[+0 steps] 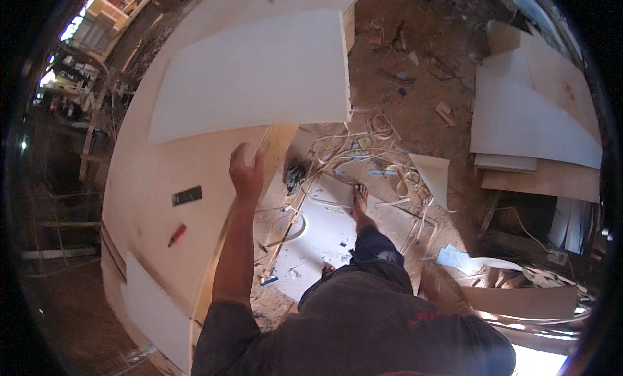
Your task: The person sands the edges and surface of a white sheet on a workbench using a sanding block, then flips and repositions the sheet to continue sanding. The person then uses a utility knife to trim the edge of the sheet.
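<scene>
Wooden tabletop (146, 204), pale, smooth, matt; white sheet (253, 71), smooth, matt, right edge rough; small red tool (176, 236), plastic-looking; floor (441, 25), rough, dusty, earthy; dark shirt (363, 321), matt cloth; curled strips (381, 125), pale, wood or plastic, can't tell.

Brown, dusty floor (448, 19) fills the upper right of the frame, littered with scraps. Near the centre lies a tangle of curled, pale strips (389, 136), with a cream triangular offcut (433, 175) just to its right. Below the tangle, a white panel (324, 226) lies flat. At the right edge, large white and tan sheets (532, 113) overlap; beneath them, lower right, sits a light-blue piece (454, 258).
</scene>
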`<control>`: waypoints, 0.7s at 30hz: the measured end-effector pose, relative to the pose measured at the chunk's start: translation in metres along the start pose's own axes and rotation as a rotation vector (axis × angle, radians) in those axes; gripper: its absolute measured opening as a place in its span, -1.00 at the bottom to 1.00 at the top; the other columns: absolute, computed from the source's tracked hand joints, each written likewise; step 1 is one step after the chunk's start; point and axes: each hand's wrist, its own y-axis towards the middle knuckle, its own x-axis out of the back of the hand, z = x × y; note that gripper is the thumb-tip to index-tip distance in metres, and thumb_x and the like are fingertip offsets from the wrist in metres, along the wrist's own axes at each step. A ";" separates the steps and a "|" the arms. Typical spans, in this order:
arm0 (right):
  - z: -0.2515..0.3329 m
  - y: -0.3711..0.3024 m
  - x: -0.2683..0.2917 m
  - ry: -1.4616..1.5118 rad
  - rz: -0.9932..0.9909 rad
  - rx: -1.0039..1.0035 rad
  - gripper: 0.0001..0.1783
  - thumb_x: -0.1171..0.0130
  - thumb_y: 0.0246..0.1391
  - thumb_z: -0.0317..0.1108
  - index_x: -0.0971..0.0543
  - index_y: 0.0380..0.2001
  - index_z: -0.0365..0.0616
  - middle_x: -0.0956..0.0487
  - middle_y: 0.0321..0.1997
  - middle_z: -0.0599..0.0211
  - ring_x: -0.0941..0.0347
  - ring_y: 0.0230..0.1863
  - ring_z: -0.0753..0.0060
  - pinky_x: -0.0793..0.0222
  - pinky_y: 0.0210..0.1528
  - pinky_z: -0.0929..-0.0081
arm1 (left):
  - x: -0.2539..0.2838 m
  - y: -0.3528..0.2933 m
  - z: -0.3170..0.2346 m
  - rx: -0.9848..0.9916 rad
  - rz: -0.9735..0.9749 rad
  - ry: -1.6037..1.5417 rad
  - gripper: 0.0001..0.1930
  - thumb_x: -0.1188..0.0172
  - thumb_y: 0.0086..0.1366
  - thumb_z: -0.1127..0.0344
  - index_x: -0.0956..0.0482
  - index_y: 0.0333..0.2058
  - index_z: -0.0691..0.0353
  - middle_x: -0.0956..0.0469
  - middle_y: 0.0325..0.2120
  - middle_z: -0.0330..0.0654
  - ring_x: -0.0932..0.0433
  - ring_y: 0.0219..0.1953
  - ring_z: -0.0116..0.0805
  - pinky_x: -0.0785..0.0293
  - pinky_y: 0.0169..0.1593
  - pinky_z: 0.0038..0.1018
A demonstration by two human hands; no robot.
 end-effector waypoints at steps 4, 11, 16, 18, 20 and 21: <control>0.164 0.127 0.142 0.212 -0.765 0.425 -0.21 0.02 0.32 0.25 -0.37 0.39 -0.08 -0.55 0.22 -0.20 -0.56 0.10 -0.28 -0.39 0.24 -0.03 | -0.102 0.128 0.032 -0.064 0.136 0.157 -0.35 -0.26 0.39 0.00 -0.44 0.22 0.45 -0.39 0.23 0.32 -0.35 0.31 0.23 -0.33 0.35 -0.07; 0.487 0.059 0.337 0.423 -0.864 0.574 -0.21 -0.17 0.26 0.19 -0.32 0.46 0.16 -0.52 -0.05 -0.18 -0.46 0.06 -0.18 -0.43 0.10 -0.02 | -0.210 0.229 0.085 0.140 0.409 0.451 -0.15 -0.01 0.41 -0.34 -0.18 0.46 0.13 -0.04 0.47 0.19 0.00 0.52 0.14 0.05 0.43 0.32; 0.493 0.049 0.304 0.432 -0.783 0.540 -0.18 -0.24 0.24 0.10 -0.31 0.47 0.04 -0.48 -0.14 -0.11 -0.45 -0.09 -0.05 -0.45 0.03 0.06 | -0.211 0.235 0.079 0.150 0.425 0.494 -0.13 0.00 0.39 -0.37 -0.10 0.50 0.00 0.03 0.52 0.09 0.12 0.56 0.09 0.20 0.42 0.41; 0.506 0.059 0.316 0.435 -0.831 0.539 -0.19 -0.25 0.23 0.11 -0.34 0.45 0.03 -0.47 -0.14 -0.09 -0.46 -0.09 -0.06 -0.46 0.03 0.06 | -0.210 0.234 0.081 0.124 0.445 0.506 -0.13 -0.02 0.40 -0.36 -0.10 0.50 0.01 0.03 0.52 0.09 0.11 0.56 0.13 0.13 0.40 0.44; 0.532 0.085 0.348 0.442 -0.869 0.538 -0.22 -0.25 0.22 0.15 -0.42 0.40 0.03 -0.48 -0.13 -0.13 -0.50 -0.06 -0.14 -0.46 0.04 0.02 | -0.208 0.233 0.085 0.099 0.419 0.493 -0.13 -0.04 0.39 -0.34 -0.10 0.50 0.03 0.04 0.52 0.11 0.12 0.56 0.13 0.13 0.39 0.45; 0.552 0.102 0.377 0.466 -0.881 0.534 -0.24 -0.21 0.25 0.16 -0.42 0.40 0.04 -0.50 -0.09 -0.15 -0.50 -0.01 -0.15 -0.45 0.07 0.03 | -0.206 0.230 0.086 0.086 0.406 0.491 -0.13 -0.05 0.39 -0.33 -0.10 0.49 0.03 0.04 0.52 0.12 0.12 0.56 0.13 0.13 0.39 0.45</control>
